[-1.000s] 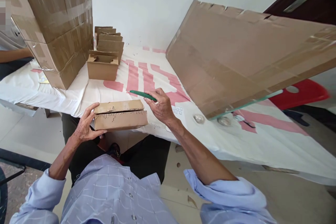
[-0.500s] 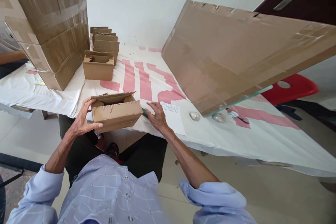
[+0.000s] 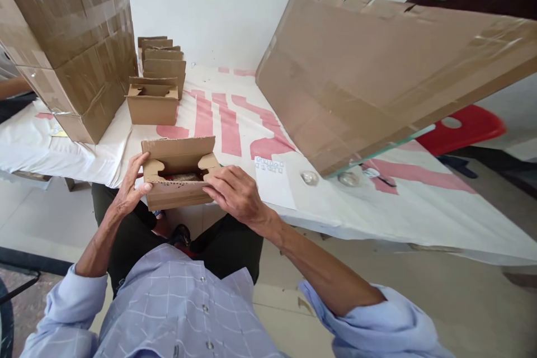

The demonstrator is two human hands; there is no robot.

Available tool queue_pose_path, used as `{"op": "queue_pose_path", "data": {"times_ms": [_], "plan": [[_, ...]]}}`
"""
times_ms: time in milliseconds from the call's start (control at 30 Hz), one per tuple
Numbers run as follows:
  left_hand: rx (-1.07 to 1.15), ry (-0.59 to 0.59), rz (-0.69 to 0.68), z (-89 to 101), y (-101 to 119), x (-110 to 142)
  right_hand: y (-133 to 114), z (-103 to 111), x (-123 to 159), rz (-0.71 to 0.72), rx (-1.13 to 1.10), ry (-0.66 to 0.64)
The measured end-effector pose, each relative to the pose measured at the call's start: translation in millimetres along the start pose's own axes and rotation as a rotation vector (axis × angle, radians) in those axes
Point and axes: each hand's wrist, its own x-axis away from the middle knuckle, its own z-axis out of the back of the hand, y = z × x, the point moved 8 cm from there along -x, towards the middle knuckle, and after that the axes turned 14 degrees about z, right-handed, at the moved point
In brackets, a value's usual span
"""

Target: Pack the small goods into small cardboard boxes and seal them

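Note:
An open cardboard box (image 3: 178,194) is held between my two hands at the table's near edge, its back flap standing up. Inside it something brownish with a bit of red shows; I cannot make out what it is. My left hand (image 3: 131,187) grips the box's left end, thumb on the front wall and fingers at the left side. On the right, my right hand (image 3: 237,193) closes its fingers on the front right corner of the box. A white sheet with small printed labels (image 3: 271,179) lies just right of my right hand.
A row of open small cartons (image 3: 153,106) stands at the back left, beside a tall stack of taped boxes (image 3: 71,56). Right of them leans a large cardboard sheet (image 3: 356,78). Two tape rolls (image 3: 309,178) lie near its foot. Another person's arm (image 3: 14,88) shows far left.
The box has tilted so its opening faces me and its inside shows. My right hand has moved left from beside the sheet and taken hold of the box's right corner.

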Motion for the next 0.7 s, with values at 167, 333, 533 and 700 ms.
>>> {"op": "queue_pose_path", "data": {"times_ms": [167,333,533,700], "plan": [[0.035,-0.120,-0.019,-9.7,-1.5,2.8,-8.2,7.8,17.2,0.014,-0.013,0.040],[-0.022,-0.180,0.008,-22.1,3.9,13.4,3.8,18.7,31.3,-0.018,-0.072,0.177],[0.024,-0.081,-0.112,-44.3,28.9,7.8,26.9,32.4,63.3,-0.227,-0.073,0.228],[0.034,-0.030,-0.118,-57.3,50.2,-2.2,41.3,40.8,79.7,-0.358,-0.101,0.199]]}}
